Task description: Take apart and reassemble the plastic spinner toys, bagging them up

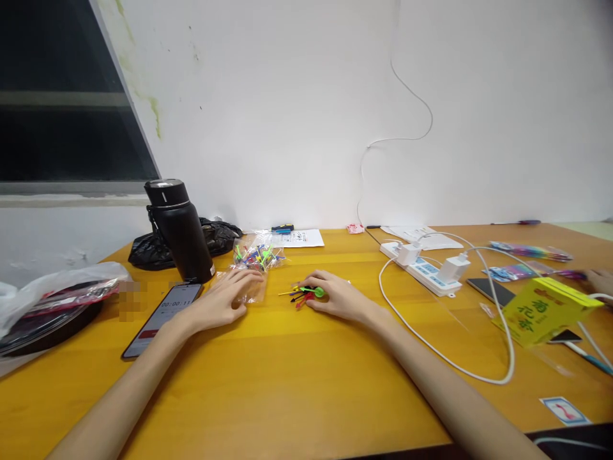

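Your left hand (230, 294) is spread, thumb parted from the fingers, resting over the near end of a clear bag (258, 257) full of small colourful pieces. Your right hand (338, 299) curves round a little bunch of coloured sticks (301, 295) on the counter (287, 370); red, black, yellow and green show between thumb and fingers, but you cannot tell whether the fingertips actually pinch any of them. The bunch lies between your two hands, a bit nearer the right one, while the clear bag sits just beyond your left fingers.

By your left forearm, partly covered by it, a phone (165, 316) shows a running-clock screen. Behind the phone stands a black bottle (178, 230), upright, with a black plastic bag (220, 235) behind it. Past the clear bag, a sheet of paper (306, 239) lies near the wall (287, 128). Over to your right are a white power strip (433, 275) with two chargers plugged in, a looping white cable (510, 358), a yellow box (541, 316) and, at the edge, another person's hand (601, 281).
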The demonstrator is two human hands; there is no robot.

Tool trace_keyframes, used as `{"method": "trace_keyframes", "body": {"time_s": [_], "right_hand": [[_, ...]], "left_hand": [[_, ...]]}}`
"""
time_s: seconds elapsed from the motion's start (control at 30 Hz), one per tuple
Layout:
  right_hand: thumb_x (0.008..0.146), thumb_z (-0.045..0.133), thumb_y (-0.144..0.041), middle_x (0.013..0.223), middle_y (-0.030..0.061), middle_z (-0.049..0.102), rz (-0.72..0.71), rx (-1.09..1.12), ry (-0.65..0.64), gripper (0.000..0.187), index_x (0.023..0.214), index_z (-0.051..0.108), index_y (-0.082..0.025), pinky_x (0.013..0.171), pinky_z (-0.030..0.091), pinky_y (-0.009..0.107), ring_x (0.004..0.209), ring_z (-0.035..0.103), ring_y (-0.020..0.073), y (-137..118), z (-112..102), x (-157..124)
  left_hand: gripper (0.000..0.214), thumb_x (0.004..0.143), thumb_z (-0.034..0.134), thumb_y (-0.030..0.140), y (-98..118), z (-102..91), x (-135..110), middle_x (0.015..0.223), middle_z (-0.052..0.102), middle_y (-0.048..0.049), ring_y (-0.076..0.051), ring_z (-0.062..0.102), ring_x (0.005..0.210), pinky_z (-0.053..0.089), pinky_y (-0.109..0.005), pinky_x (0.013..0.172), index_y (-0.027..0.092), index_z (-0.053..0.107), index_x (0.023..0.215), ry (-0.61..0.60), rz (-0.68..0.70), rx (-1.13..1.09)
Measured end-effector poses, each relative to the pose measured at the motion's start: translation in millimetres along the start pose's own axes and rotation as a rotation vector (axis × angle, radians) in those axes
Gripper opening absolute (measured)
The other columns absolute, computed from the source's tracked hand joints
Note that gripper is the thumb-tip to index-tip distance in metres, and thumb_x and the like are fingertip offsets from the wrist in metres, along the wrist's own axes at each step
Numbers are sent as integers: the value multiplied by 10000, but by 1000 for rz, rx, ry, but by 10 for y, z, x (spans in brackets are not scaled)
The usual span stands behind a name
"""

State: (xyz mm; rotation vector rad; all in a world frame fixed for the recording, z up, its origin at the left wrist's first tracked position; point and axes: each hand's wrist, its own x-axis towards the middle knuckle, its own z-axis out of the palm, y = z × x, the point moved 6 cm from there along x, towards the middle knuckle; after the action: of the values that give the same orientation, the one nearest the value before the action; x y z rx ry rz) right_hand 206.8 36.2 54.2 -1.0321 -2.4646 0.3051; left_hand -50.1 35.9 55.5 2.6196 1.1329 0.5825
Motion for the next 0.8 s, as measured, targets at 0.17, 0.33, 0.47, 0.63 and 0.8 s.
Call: {"method": "trace_keyframes", "body": {"time_s": [0.17,0.33,0.47,0.63,0.8], "right_hand": [[925,637,-298,1232,86,636,-2,-8,-8,374,1298,645,-259,945,505,352,1099,632,230,-11,-7,5],[928,635,-299,1233,87,634,-17,-13,-11,377,1303,641,-262,943,507,349,1107,630,231,-11,-2,8],[931,634,-293,1227,84,637,-28,-5,0,368,1297,643,-266,948,508,351,1101,631,228,-9,3,6],[928,640,-289,1237,86,632,-38,2,17,364,1291,647,-263,952,510,348,1100,631,222,6,8,1],[927,642,-298,1246,84,630,-17,-4,11,380,1307,640,-281,928,520,349,1096,634,228,11,6,-6]], "left_hand": [[592,834,502,150,4,-6,7,1488,517,-30,-274,423,1411,253,-460,1217,311,489,1404,-13,-24,117],[557,869,543,254,24,-19,-3,1508,500,-23,-268,414,1421,270,-441,1217,310,466,1418,-43,-40,155],[513,902,505,264,-9,-24,3,1512,497,-22,-265,415,1424,261,-453,1220,311,479,1413,-33,-48,170],[502,904,487,239,-43,-16,13,1508,504,-24,-267,424,1416,301,-435,1196,306,498,1402,-15,-39,185],[500,904,485,224,-42,-19,9,1477,529,-22,-259,449,1391,321,-415,1182,306,501,1397,-10,-20,187]]}}
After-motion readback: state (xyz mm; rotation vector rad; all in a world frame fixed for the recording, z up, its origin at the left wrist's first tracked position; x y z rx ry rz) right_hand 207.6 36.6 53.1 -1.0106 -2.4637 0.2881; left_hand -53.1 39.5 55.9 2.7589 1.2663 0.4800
